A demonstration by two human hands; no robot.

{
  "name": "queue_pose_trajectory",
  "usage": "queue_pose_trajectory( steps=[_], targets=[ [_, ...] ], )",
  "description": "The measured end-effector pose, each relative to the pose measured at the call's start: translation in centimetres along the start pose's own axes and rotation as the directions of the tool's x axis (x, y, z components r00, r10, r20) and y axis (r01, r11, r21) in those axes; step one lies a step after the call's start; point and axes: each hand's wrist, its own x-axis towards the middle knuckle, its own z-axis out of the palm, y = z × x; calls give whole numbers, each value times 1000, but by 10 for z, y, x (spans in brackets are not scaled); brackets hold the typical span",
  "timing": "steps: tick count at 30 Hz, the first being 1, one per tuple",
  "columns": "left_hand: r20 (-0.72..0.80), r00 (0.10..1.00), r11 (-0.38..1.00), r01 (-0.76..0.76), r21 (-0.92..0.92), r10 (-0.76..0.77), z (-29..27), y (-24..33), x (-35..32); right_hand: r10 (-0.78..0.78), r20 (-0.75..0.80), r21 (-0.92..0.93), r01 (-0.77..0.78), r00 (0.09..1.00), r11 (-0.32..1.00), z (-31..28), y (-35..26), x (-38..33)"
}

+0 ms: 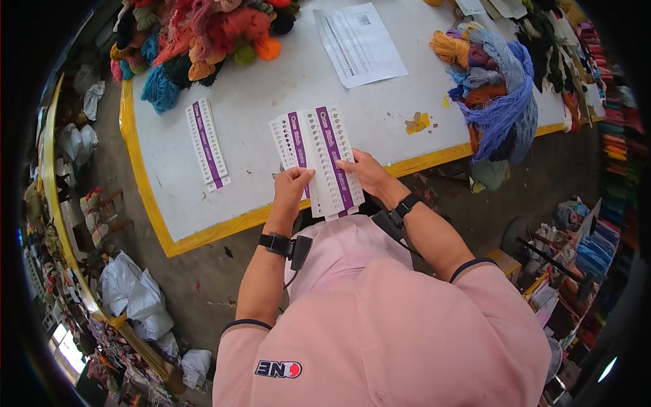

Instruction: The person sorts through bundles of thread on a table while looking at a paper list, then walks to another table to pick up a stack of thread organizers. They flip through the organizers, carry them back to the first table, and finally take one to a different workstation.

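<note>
Two groups of white thread-holder cards with purple stripes and rows of punched holes are in my hands at the table's front edge. My left hand [293, 190] pinches the left-hand cards [293, 139] between thumb and fingers. Closed on the right edge of the right-hand cards [329, 163] is my right hand [368, 172], thumb on top. The two groups lie side by side and seem to overlap in the middle; how many cards each holds, I cannot tell. Another small stack of the same cards [208, 144] lies on the table to the left.
The pale table [264, 95] has a yellow taped edge. Colourful yarn hanks [210, 34] are heaped at the back left. A printed sheet [359, 44] lies at the back. Blue, purple and orange yarn [498, 88] hangs over the right edge. White plastic bags [135, 292] sit on the floor at left.
</note>
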Motion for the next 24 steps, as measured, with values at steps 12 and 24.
queue_pose_trajectory(
  steps=[12,24],
  targets=[
    [-63,998,990,-22,143,31,-7,-11,-3,-11,13,51,11,1000,999,-3,4,-3],
    [-268,963,969,79,236,-13,-24,-26,28,-39,-59,32,40,998,999,-8,-3,1]
  ],
)
